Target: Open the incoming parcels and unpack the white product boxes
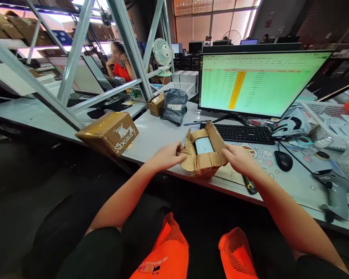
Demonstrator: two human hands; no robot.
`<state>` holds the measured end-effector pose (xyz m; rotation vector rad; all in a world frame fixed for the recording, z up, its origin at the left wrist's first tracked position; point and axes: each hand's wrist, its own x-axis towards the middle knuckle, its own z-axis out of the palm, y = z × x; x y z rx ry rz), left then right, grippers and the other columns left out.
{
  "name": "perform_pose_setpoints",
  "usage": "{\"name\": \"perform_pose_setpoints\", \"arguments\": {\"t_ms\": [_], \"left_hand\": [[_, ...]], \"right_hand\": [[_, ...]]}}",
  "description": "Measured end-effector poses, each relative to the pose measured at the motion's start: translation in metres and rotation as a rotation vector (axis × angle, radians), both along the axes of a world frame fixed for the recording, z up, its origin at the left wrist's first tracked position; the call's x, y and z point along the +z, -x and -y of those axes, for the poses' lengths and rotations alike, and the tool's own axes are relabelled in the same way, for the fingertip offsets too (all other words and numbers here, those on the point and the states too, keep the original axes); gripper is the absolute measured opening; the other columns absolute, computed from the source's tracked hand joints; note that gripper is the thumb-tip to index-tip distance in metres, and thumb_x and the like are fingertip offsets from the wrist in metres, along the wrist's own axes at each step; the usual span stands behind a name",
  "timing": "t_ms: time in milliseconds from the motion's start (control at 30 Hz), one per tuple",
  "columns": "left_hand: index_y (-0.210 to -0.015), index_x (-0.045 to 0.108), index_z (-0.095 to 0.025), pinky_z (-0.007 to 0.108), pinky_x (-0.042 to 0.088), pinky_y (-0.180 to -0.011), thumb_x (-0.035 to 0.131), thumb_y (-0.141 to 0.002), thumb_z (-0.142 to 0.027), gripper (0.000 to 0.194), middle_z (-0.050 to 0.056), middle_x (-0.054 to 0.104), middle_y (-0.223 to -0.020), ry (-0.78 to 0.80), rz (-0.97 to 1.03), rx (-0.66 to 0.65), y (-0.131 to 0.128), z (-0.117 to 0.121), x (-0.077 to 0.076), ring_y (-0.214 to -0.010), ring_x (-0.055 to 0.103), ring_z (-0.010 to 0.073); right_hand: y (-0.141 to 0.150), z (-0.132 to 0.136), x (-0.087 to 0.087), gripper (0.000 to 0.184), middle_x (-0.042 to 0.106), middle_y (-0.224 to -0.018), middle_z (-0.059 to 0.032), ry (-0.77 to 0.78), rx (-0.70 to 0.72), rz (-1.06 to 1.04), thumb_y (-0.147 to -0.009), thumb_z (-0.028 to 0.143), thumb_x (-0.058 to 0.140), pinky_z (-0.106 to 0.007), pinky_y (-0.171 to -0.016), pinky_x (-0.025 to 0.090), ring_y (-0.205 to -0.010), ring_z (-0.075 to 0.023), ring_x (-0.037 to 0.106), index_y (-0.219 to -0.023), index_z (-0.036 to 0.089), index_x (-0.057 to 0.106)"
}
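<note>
A small cardboard box [208, 159] stands at the front edge of the desk with its flaps folded outward. Inside it lies a pale, light-blue item [204, 145] with a dark edge; its kind I cannot make out. My left hand [170, 155] pinches the crumpled left flap between thumb and fingers. On the other side, my right hand [235, 155] grips the right flap. Just below my right hand, a yellow and black utility knife [250, 185] rests on the desk near a flat piece of cardboard [231, 173].
A taped "beauty" carton [110, 133] sits left, beside metal frame bars. Behind are a grey plastic parcel [174, 106] and a small carton [156, 104]. A monitor [261, 83], keyboard [241, 133], mouse [283, 161] and barcode scanner [336, 193] occupy the right. A person [120, 68] sits beyond.
</note>
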<state>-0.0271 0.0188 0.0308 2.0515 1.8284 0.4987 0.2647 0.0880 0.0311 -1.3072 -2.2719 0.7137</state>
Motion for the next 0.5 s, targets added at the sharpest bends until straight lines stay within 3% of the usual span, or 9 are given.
{"name": "perform_pose_setpoints", "arguments": {"t_ms": [67,133,200,233,267,333,400,433,500], "left_hand": [[-0.123,0.054,-0.020,0.043,0.052,-0.094,0.067,-0.087,-0.037,0.042,0.014,0.065,-0.122,-0.147,-0.007,0.072,0.000,0.006,-0.016,-0.113,0.064,0.0309],[-0.143,0.047,-0.018,0.055,0.037,-0.116,0.069,-0.087,-0.033,0.061,0.022,0.043,-0.156,-0.328,-0.128,0.081,-0.003,0.010,-0.025,-0.148,0.039,0.0387],[-0.151,0.044,-0.020,0.062,0.020,-0.124,0.062,-0.092,-0.028,0.062,0.020,0.024,-0.170,-0.373,-0.292,-0.052,-0.006,0.010,-0.022,-0.160,0.016,0.0390],[-0.151,0.046,-0.020,0.062,0.016,-0.126,0.058,-0.094,-0.026,0.058,0.018,0.025,-0.171,-0.341,-0.368,-0.144,-0.008,0.007,-0.016,-0.160,0.016,0.0375],[-0.149,0.050,-0.020,0.061,0.014,-0.127,0.054,-0.095,-0.024,0.054,0.017,0.034,-0.167,-0.304,-0.438,-0.220,-0.009,0.001,-0.006,-0.159,0.023,0.0357],[-0.141,0.058,-0.016,0.059,0.011,-0.128,0.052,-0.095,-0.024,0.047,0.017,0.061,-0.145,-0.273,-0.563,-0.276,-0.016,-0.015,0.018,-0.143,0.049,0.0330],[-0.132,0.065,-0.012,0.060,0.009,-0.127,0.054,-0.096,-0.031,0.042,0.016,0.076,-0.114,-0.300,-0.669,-0.245,-0.029,-0.037,0.040,-0.118,0.067,0.0321],[-0.128,0.068,-0.010,0.061,0.011,-0.126,0.055,-0.097,-0.036,0.042,0.016,0.077,-0.107,-0.315,-0.715,-0.234,-0.037,-0.050,0.049,-0.110,0.069,0.0327],[-0.120,0.072,-0.007,0.062,0.017,-0.122,0.057,-0.096,-0.050,0.051,0.022,0.075,-0.114,-0.303,-0.788,-0.234,-0.054,-0.075,0.057,-0.113,0.066,0.0374]], "right_hand": [[-0.008,-0.002,-0.029,0.028,0.070,-0.081,-0.0080,0.218,-0.022,-0.410,-0.090,0.043,0.054,-0.033,-0.069,0.050,-0.077,-0.0240,0.065,-0.083,0.019,0.066],[-0.014,-0.002,-0.057,0.037,0.071,-0.087,-0.0087,0.396,-0.037,-0.673,-0.084,0.054,0.060,-0.035,-0.070,0.055,-0.078,-0.0250,0.066,-0.091,0.019,0.068],[-0.018,-0.001,-0.071,0.048,0.072,-0.099,-0.0105,0.437,-0.056,-0.730,-0.081,0.060,0.062,-0.041,-0.072,0.059,-0.085,-0.0272,0.068,-0.107,0.020,0.068],[-0.021,-0.001,-0.070,0.053,0.071,-0.107,-0.0116,0.358,-0.080,-0.691,-0.081,0.058,0.064,-0.044,-0.077,0.060,-0.091,-0.0286,0.068,-0.117,0.020,0.066],[-0.022,0.000,-0.065,0.056,0.070,-0.117,-0.0132,0.215,-0.114,-0.620,-0.081,0.054,0.067,-0.048,-0.086,0.058,-0.102,-0.0306,0.067,-0.126,0.021,0.064],[-0.020,0.005,-0.043,0.056,0.061,-0.139,-0.0161,-0.210,-0.147,-0.339,-0.085,0.037,0.065,-0.057,-0.107,0.047,-0.130,-0.0352,0.056,-0.138,0.020,0.059],[-0.006,0.016,-0.014,0.054,0.051,-0.154,-0.0160,-0.559,-0.019,0.055,-0.089,0.017,0.055,-0.062,-0.121,0.026,-0.148,-0.0359,0.037,-0.142,0.018,0.058],[0.005,0.022,-0.001,0.056,0.049,-0.156,-0.0161,-0.624,0.084,0.239,-0.089,0.010,0.050,-0.065,-0.123,0.018,-0.152,-0.0357,0.032,-0.144,0.017,0.057],[0.032,0.034,0.019,0.060,0.055,-0.150,-0.0196,-0.581,0.257,0.514,-0.089,0.008,0.050,-0.069,-0.122,0.013,-0.148,-0.0373,0.038,-0.149,0.013,0.053]]}}
